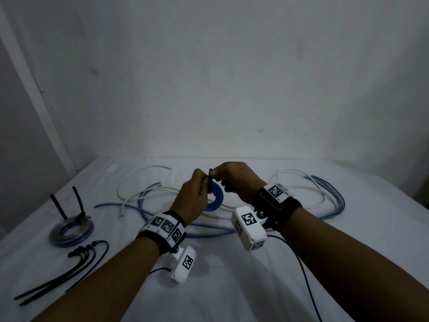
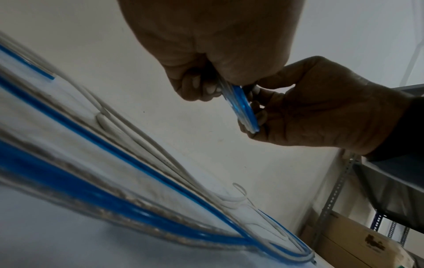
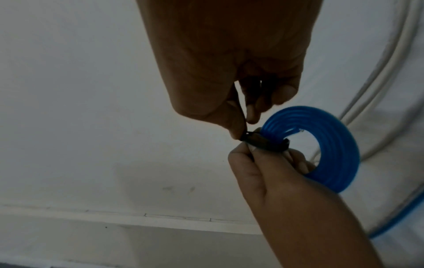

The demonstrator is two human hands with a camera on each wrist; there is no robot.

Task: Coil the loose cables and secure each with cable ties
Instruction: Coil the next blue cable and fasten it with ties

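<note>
A small coil of blue cable (image 1: 216, 196) (image 3: 325, 145) (image 2: 241, 108) is held up above the white table. A black cable tie (image 3: 263, 143) (image 1: 210, 182) wraps round its rim. My left hand (image 1: 195, 196) (image 3: 270, 170) grips the coil at the wrapped spot, fingers curled round the tie. My right hand (image 1: 234, 180) (image 3: 238, 112) pinches the tie's free end between thumb and forefinger, just above the coil. The tie's tail runs up into the right hand and is partly hidden there.
Loose blue and white cables (image 1: 148, 196) (image 2: 137, 163) sprawl across the white table (image 1: 232, 287) behind and under my hands. At the left lies a finished coil (image 1: 70, 231) with two upright black tie ends. Spare black cable ties (image 1: 76, 266) lie at front left. A wall stands behind.
</note>
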